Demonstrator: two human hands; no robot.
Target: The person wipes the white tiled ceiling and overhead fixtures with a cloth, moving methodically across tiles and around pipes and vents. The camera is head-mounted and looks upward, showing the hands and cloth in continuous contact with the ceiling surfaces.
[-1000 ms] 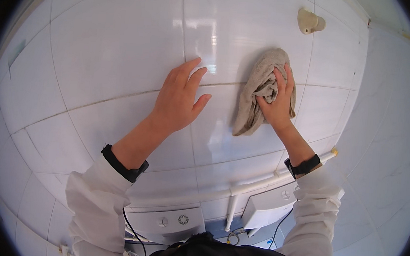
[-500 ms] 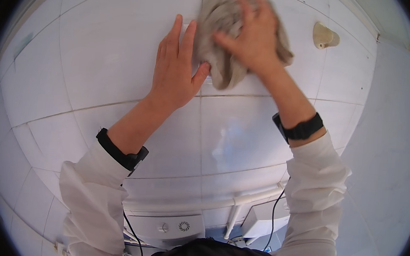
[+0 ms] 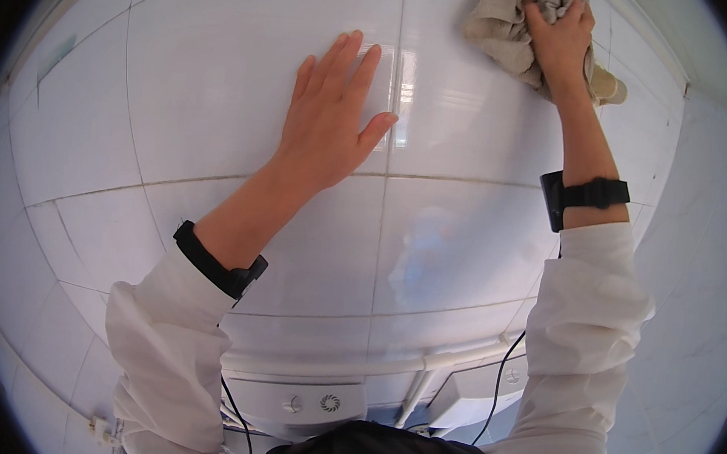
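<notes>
- Left hand [image 3: 331,120] flat on white tiled wall [image 3: 178,84], fingers spread and straight, palm pressed on, holding nothing.
- Black wrist band [image 3: 217,260] below it, white sleeve [image 3: 167,357] further down.
- Right hand [image 3: 560,36] up and right of the left one, fingers curled tight around beige cloth [image 3: 506,26], bunched against the wall.
- Cloth sticks out left of and below the right hand.
- White pipe [image 3: 421,364] well below both hands.
</notes>
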